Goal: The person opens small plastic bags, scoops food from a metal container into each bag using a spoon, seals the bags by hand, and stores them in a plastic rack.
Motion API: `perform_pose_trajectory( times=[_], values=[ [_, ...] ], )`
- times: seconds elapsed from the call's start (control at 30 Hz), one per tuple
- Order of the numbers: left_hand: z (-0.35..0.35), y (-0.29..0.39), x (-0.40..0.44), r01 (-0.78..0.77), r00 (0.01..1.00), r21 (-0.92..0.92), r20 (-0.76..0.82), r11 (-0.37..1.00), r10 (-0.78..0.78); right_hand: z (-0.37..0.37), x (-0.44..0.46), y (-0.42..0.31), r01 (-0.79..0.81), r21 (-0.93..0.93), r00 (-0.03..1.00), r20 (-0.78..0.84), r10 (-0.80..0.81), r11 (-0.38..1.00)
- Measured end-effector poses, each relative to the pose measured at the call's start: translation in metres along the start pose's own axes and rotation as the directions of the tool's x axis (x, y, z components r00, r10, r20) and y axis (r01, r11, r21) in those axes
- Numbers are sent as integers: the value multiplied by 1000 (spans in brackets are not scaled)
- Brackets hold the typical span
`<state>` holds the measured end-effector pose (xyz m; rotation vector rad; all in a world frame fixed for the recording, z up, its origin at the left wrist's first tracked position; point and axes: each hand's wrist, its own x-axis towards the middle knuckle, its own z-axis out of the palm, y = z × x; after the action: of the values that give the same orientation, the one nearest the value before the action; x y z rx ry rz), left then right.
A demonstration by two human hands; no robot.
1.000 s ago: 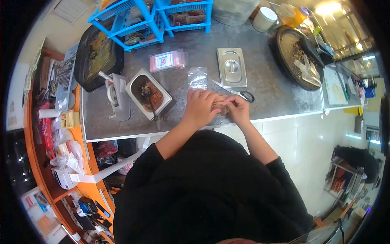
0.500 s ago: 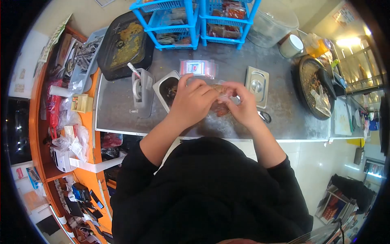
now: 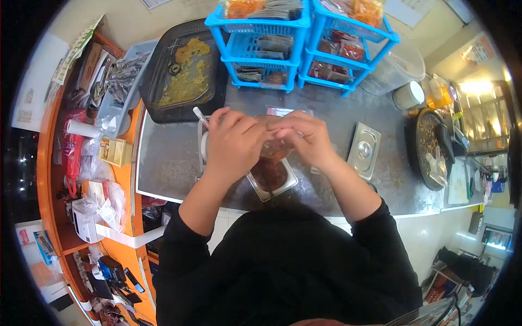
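Both hands grip a small clear plastic bag (image 3: 276,149) with reddish-brown contents. My left hand (image 3: 236,140) has its fingers curled on the bag's left side. On the upper right of the bag, my right hand (image 3: 305,137) pinches with thumb and fingers. Below the bag lies a metal pan (image 3: 294,181) holding a dark red, paste-like food (image 3: 271,175); my left hand and the bag cover its far end. Behind the hands, a stack of flat printed bags (image 3: 291,112) is partly hidden. A steel pan lid (image 3: 364,151) rests to the right.
Blue tiered baskets (image 3: 266,41) with packets stand at the back. A black tray (image 3: 157,111) with yellowish residue sits back left. At right are a round dark pan (image 3: 421,127) and a white-lidded jar (image 3: 409,95). A grey device (image 3: 203,142) is partly behind my left hand.
My view has shifted, so the table appears lower. Both hands have moved left and away from my body with the bag, which is now over the metal pan. More of the red food shows.
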<state>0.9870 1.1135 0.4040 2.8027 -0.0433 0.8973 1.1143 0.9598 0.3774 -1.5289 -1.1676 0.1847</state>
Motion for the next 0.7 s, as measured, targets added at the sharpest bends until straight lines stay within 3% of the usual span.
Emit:
perform_pose_trajectory(
  times=[0.07,0.1,0.17,0.27,0.37,0.43,0.47,0.53,0.57,0.6,0.7],
  values=[
    [-7,-20,-10,42,998,32,-43,999,-40,11,19,12,-140,138,990,3,141,980],
    [-11,-29,-16,62,996,47,-67,997,-59,19,29,27,-107,-97,994,10,108,989],
    [-17,-41,-25,93,991,73,-107,993,-85,40,45,79,-21,-538,998,38,49,842],
    [-29,-49,-37,134,983,83,-137,987,-122,66,70,146,69,-936,993,99,71,346],
    [-38,-56,-48,178,974,50,-149,983,-169,75,112,176,48,-986,862,121,493,159],
    [-42,-60,-55,203,965,32,-175,979,-194,75,136,176,104,-987,757,157,635,119],
    [-45,-62,-58,212,963,24,-173,977,-205,75,149,173,134,-986,694,168,700,103],
    [-51,-66,-64,234,958,12,-172,972,-228,68,180,166,104,-974,276,223,935,202],
    [-53,-68,-67,245,955,14,-175,969,-239,67,189,164,72,-968,37,243,969,240],
    [-56,-71,-71,256,952,16,-177,966,-250,74,173,160,18,-997,372,80,925,79],
    [-62,-78,-80,284,943,20,-189,959,-276,68,167,186,40,-987,443,159,883,157]
  ],
)
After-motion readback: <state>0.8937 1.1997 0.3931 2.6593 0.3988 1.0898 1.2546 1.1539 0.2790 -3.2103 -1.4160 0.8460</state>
